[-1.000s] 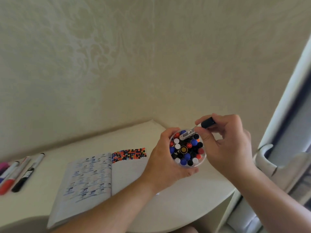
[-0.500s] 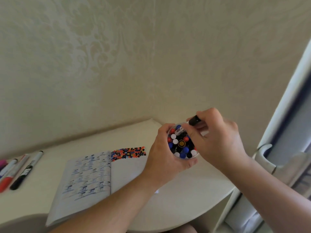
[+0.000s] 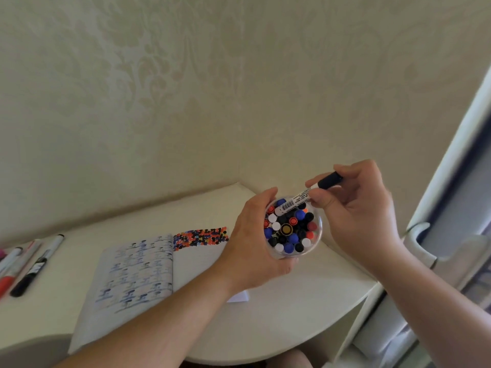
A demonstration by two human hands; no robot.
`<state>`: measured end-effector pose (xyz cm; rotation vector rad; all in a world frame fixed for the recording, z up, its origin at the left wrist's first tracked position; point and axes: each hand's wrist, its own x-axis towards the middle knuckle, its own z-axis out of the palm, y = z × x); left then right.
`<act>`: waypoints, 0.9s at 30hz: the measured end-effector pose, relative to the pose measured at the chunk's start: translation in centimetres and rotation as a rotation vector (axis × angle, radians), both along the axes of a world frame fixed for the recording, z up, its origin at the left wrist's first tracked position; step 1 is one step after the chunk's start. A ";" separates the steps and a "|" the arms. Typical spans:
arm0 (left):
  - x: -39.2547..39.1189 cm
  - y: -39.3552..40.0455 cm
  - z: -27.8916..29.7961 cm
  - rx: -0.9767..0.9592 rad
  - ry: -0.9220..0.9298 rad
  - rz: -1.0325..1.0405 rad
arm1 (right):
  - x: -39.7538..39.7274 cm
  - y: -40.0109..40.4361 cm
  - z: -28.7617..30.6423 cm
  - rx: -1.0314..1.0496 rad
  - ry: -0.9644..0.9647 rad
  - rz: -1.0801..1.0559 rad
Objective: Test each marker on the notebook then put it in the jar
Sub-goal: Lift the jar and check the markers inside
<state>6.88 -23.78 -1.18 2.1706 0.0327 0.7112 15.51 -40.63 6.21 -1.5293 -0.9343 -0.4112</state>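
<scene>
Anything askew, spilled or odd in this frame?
Nothing spilled. One oddity: the marker pinched by the right hand lies slanted across the packed jar instead of standing in it; the left hand holds the jar.

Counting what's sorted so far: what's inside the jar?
The jar is packed with upright markers; only their black, blue, red and white ends show. Bodies and the jar's bottom are hidden.

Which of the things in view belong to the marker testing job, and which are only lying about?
Job:
- black-capped marker, pinched by the right hand
- jar full of markers, gripped by the left hand
- notebook, open
- loose markers at far left

Lying about:
- desk
- window handle
</scene>
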 end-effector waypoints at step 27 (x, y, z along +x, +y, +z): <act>-0.1 0.6 0.9 0.119 0.032 -0.005 | -1.4 -0.5 -0.4 -0.028 -0.243 -0.053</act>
